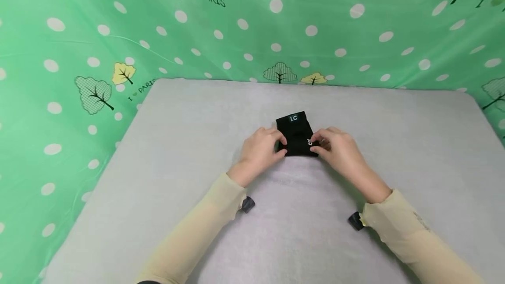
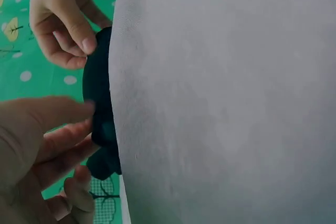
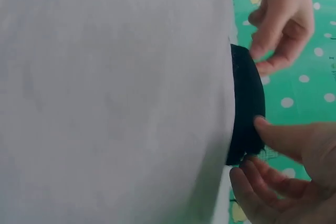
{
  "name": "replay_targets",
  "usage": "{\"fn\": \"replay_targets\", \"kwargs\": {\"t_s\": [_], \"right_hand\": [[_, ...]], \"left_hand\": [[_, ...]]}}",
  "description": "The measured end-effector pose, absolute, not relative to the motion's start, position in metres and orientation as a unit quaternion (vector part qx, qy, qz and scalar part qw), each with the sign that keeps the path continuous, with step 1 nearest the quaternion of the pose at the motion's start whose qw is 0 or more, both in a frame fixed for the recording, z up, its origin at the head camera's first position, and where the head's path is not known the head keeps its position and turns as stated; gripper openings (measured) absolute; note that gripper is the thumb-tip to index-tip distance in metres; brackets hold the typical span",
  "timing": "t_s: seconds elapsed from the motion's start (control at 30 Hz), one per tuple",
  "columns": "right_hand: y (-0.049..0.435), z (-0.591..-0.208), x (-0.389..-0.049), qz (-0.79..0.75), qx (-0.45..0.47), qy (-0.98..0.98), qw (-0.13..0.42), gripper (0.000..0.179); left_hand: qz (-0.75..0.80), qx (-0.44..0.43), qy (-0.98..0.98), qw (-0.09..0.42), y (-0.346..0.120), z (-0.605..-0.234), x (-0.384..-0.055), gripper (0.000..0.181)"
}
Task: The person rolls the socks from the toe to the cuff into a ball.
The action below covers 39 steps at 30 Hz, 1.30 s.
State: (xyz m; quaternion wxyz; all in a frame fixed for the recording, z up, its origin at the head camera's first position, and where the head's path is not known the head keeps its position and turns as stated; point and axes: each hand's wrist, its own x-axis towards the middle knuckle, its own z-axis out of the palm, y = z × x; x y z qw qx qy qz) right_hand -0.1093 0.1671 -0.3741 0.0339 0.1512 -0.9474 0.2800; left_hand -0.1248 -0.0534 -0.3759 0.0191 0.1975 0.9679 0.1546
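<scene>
A black piece of folded fabric (image 1: 296, 134) lies on the grey cloth, with a small "LC" label by its far edge and white lettering near its right edge. At its near left side, my left hand (image 1: 261, 149) holds the edge between bent fingers and thumb. My right hand (image 1: 340, 149) pinches the near right corner, partly covering the lettering. From the left wrist, the black fabric (image 2: 98, 80) looks thick and rounded along its near edge. In the right wrist view the right thumb (image 3: 281, 137) presses on the fabric while the other fingers reach beneath its end.
A grey cloth (image 1: 177, 143) covers the table. Green fabric with white dots and printed trees (image 1: 236, 25) hangs behind it and along the left side. Beige sleeves (image 1: 205, 218) cover both forearms, and a small dark camera (image 1: 356, 221) sits at the right cuff.
</scene>
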Motion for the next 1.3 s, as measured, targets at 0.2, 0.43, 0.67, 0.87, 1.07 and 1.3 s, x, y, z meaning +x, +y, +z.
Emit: {"fn": "replay_targets", "kwargs": {"t_s": [0.2,0.43,0.67,0.87,1.07,1.3], "right_hand": [[0.166,-0.368,-0.111,0.215,0.194,-0.957,0.011,0.036],[0.158,-0.365,-0.120,0.214,0.184,-0.959,-0.033,0.026],[0.159,-0.368,-0.112,0.248,0.193,-0.949,-0.022,0.033],[0.157,-0.368,-0.111,0.196,0.226,-0.954,0.030,0.046],[0.157,-0.370,-0.115,0.166,0.237,-0.956,0.047,0.033],[0.161,-0.370,-0.115,0.227,0.225,-0.947,0.023,0.023]], "left_hand": [[0.132,0.203,0.969,0.046,-0.050,-0.376,-0.125,0.033],[0.102,0.198,0.973,0.062,-0.045,-0.376,-0.130,0.033],[0.164,0.162,0.970,0.082,-0.055,-0.376,-0.130,0.025],[0.185,0.165,0.966,0.076,-0.058,-0.375,-0.134,0.023],[0.196,0.147,0.966,0.083,-0.058,-0.372,-0.140,0.024],[0.216,0.153,0.960,0.088,-0.062,-0.375,-0.141,0.023]]}}
